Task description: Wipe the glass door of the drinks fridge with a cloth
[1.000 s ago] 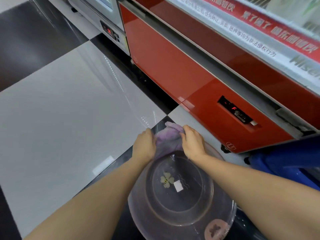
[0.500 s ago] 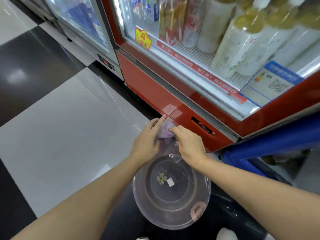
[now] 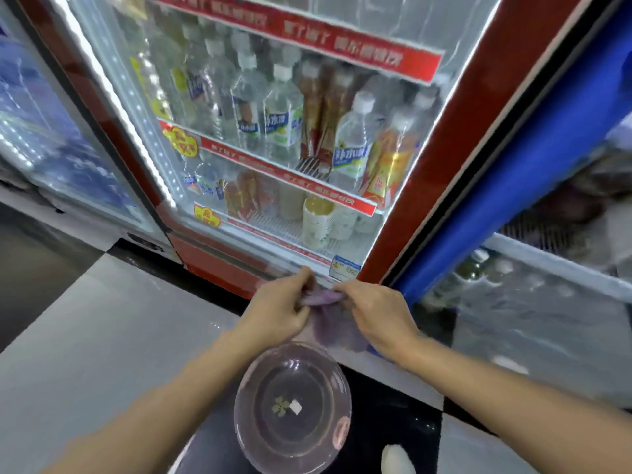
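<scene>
A purple cloth (image 3: 323, 299) is stretched between my two hands, low in front of the drinks fridge. My left hand (image 3: 278, 307) grips its left end and my right hand (image 3: 374, 311) grips its right end; part of the cloth hangs down below them. The glass door (image 3: 273, 114) of the red-framed fridge rises straight ahead, with bottles on shelves behind it. Both hands are level with the door's bottom edge, just short of the glass.
A clear pinkish basin (image 3: 338, 436) sits on the checkered floor right below my hands. A blue-framed cooler (image 3: 533, 172) stands to the right and another glass-door cooler (image 3: 51, 138) to the left. A white shoe tip (image 3: 398, 461) shows at the bottom.
My hands have lifted the cloth up out of the basin and pulled it out between them. The view has tilted up, bringing the whole glass door into sight.
</scene>
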